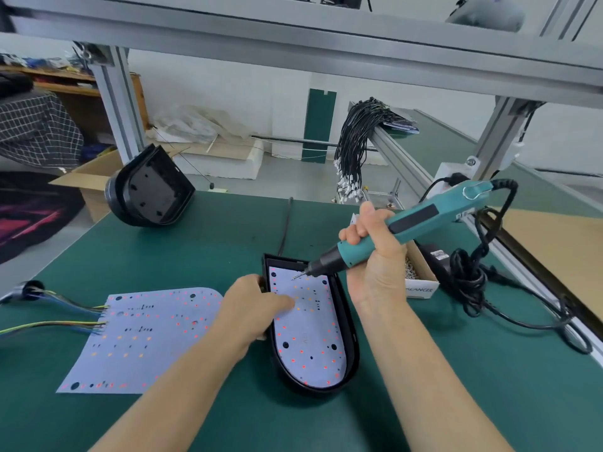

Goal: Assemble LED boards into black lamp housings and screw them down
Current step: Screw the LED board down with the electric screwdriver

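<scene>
Here the right hand [375,256] grips the screwdriver [408,226]; left hand [257,308] presses open on the LED board [310,337].

- On the white front face of a small cardboard box [421,282], which sits on the green surface [202,243] at about three o'clock from the black lamp housing [350,340], dark slanted capitals read "ALANCER"; the start of the word is hidden behind the right hand [375,259].
- A black power adapter [437,256] just behind that box, toward one o'clock, carries a pale label with print too small to make out.
- The LED board [310,327] inside the housing and the loose LED boards [143,337] at nine o'clock bear small dark markings that cannot be read.
</scene>
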